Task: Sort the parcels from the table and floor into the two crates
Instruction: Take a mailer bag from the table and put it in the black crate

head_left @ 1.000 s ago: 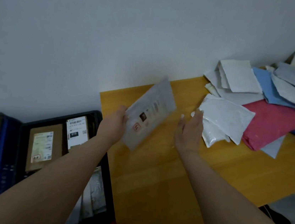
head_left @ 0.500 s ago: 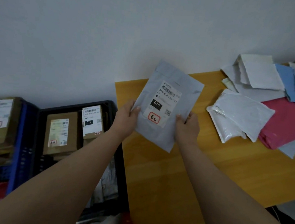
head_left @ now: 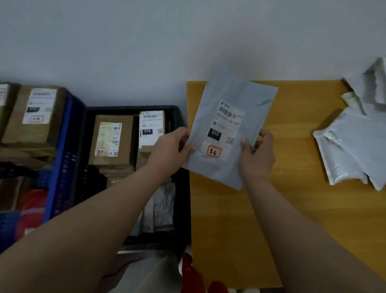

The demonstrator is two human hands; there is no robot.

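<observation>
A flat grey mailer parcel [head_left: 236,95] with a white label marked "010" and a red stamp is held upright over the left end of the yellow table [head_left: 301,208]. My left hand [head_left: 171,147] grips its left edge and my right hand [head_left: 258,154] grips its right edge. Left of the table on the floor stands a black crate [head_left: 86,133] with brown boxes and soft parcels inside. Beyond it, further left, is a blue crate [head_left: 65,145] holding more brown boxes.
A heap of white, grey and pink mailers [head_left: 366,153] lies on the table's far right. A white wall runs behind everything. Red shoes [head_left: 196,290] and pale cloth show below the table's near edge.
The grey parcel went from tilted in my left hand alone to upright, label facing me, with both hands on it. The view has swung left, showing more of the crates.
</observation>
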